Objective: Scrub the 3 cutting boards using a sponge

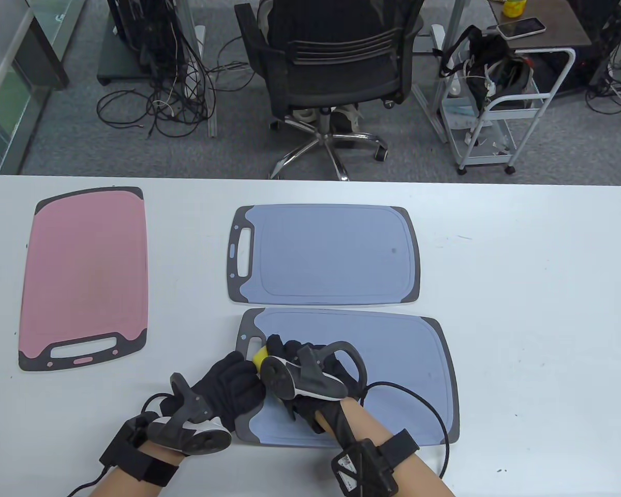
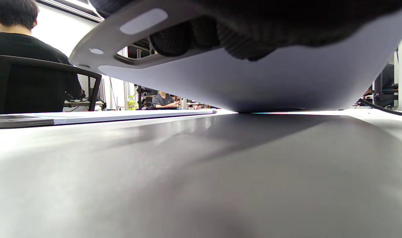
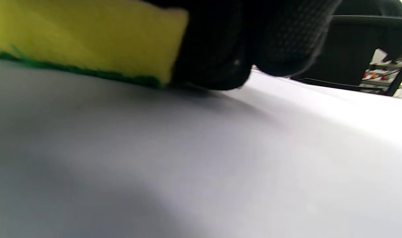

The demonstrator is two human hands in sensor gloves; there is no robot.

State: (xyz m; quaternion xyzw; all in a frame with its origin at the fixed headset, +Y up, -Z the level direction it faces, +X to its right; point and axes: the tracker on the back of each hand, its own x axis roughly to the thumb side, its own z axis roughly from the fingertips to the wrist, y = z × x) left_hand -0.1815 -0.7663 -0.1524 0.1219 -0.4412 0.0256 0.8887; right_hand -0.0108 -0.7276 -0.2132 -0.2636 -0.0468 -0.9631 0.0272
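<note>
While the left hand grips the near blue cutting board's lifted handle end, the right hand presses the yellow sponge onto it.

black gloved hands — grey trackers, black wrist straps

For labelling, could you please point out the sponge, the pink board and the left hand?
sponge (image 3: 88,43): right wrist view, yellow side.
pink board (image 1: 85,264): table view, middle of its pink face.
left hand (image 1: 227,385): table view, back of the glove.
</note>
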